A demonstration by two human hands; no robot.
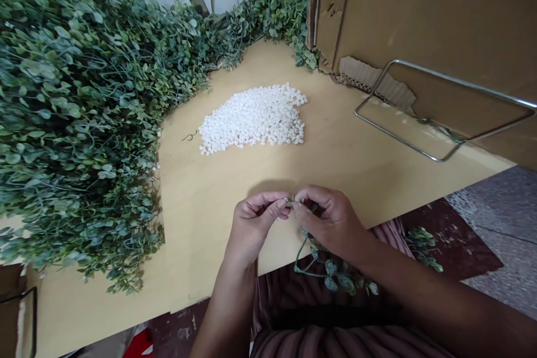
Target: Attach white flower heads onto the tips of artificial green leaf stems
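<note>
My left hand point(262, 212) and my right hand point(325, 215) meet over the front edge of the table, fingertips nearly touching. Each pinches a part of a thin green artificial leaf sprig point(329, 274). Its stem and leaves hang below my right hand, over the lap. The small bit between the fingertips is mostly covered by them. Beyond the hands lies a flat pile of small white plastic pieces point(254, 116). A tiny dark curled scrap point(190, 135) rests just left of that pile.
A big heap of artificial greenery point(84, 106) covers the table's left side, continuing along the back. On the right stands a cardboard box point(436, 17), with a bent metal wire frame point(398, 134) before it. Tan sheeting point(201, 196) covers the tabletop.
</note>
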